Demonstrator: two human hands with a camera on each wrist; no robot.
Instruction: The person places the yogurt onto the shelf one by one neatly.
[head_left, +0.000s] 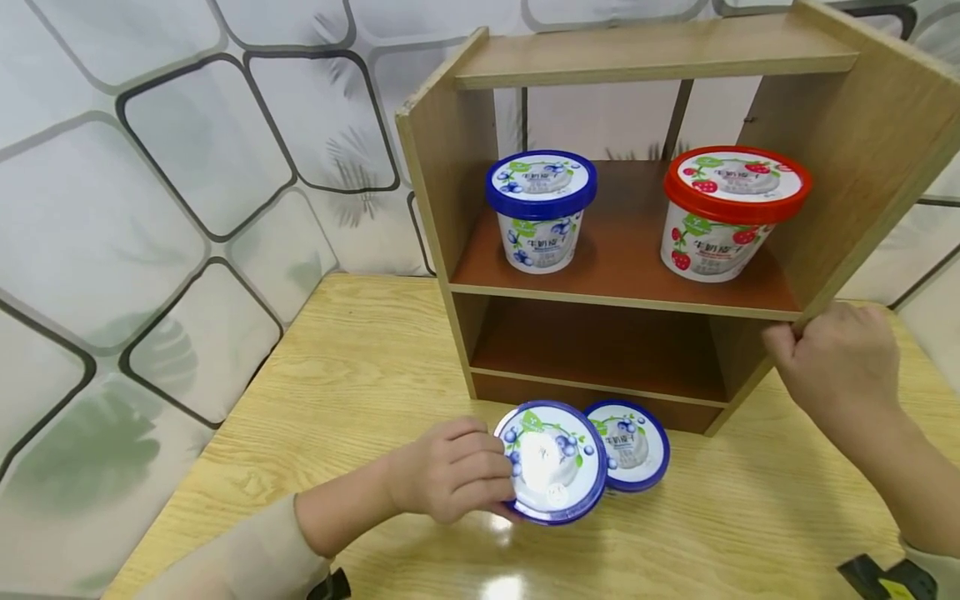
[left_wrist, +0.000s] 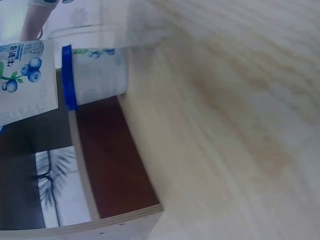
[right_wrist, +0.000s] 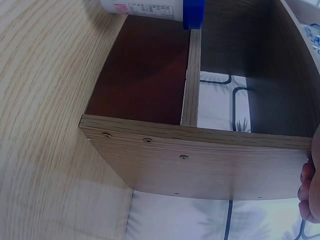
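My left hand [head_left: 457, 471] grips a paper tub with a blue-rimmed, blueberry-printed lid [head_left: 551, 467] by its side, above the table. In the left wrist view this tub [left_wrist: 27, 82] shows its printed wall. A second blue-lidded tub [head_left: 628, 446] stands on the table just behind it, partly covered by it, in front of the shelf. My right hand [head_left: 847, 367] holds the front edge of the right side panel of the wooden shelf [head_left: 592, 300]. Its fingers show at the right edge of the right wrist view.
On the shelf's middle board [head_left: 622, 250] stand a blue-lidded blueberry tub [head_left: 540, 212] at left and a red-lidded strawberry tub [head_left: 723, 217] at right. Below is a low compartment [head_left: 600, 346]. The wood-grain table [head_left: 360, 350] meets a patterned backdrop [head_left: 202, 150].
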